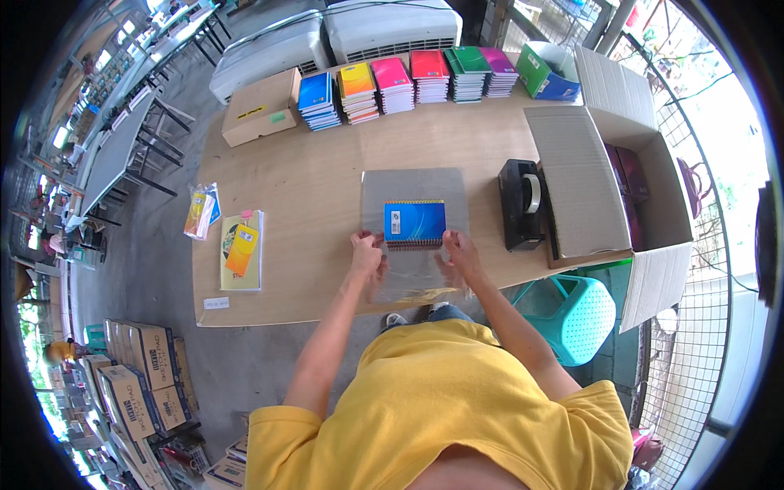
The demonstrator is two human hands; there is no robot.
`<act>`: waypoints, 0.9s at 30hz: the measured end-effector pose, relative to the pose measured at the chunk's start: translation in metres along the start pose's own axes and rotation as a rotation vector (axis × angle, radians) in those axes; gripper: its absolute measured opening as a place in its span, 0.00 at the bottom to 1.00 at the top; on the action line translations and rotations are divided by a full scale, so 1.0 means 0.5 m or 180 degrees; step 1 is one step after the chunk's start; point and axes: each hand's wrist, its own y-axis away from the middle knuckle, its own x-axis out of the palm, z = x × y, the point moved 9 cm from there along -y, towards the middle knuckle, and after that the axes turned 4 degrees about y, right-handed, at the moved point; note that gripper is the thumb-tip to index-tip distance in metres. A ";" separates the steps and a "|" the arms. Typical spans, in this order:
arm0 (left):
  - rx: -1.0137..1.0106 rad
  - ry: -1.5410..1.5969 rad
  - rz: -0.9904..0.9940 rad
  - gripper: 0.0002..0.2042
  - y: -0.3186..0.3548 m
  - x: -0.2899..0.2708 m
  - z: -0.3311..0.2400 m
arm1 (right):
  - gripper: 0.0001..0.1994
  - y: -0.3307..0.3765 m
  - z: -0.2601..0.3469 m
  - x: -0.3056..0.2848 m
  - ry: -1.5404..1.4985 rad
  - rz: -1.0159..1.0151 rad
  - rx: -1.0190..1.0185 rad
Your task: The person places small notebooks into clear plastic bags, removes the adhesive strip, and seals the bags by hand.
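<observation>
Notebook [415, 222], one blue spiral-bound pad, lies inside a clear plastic sleeve [412, 278] on a grey sheet [412, 184] at the near middle of the wooden table [310, 180]. The left hand [366, 251] pinches the sleeve at the notebook's lower left corner; the right hand [460, 251] grips the sleeve at the lower right, fingers curled narrow. The notebook's long axis runs left to right, its spiral binding along the edge facing the person. Its cover is bright blue with lighter wavy streaks and a small pale label. Farther out stand six stacks of coloured notebooks [408, 82], one black tape dispenser [523, 204] and one open cardboard box [621, 180].
</observation>
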 end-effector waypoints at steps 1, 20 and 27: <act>-0.0041 0.0078 0.0046 0.24 0.002 0.002 0.002 | 0.36 0.005 0.004 0.000 0.0018 0.0002 0.0032; 0.1634 -0.1640 0.1409 0.05 0.127 0.078 -0.145 | 0.19 0.180 0.119 0.030 0.1976 0.0621 -0.1941; 0.1750 -0.1160 0.1288 0.04 0.146 0.063 -0.160 | 0.15 0.173 0.112 0.021 0.2206 0.0340 -0.2063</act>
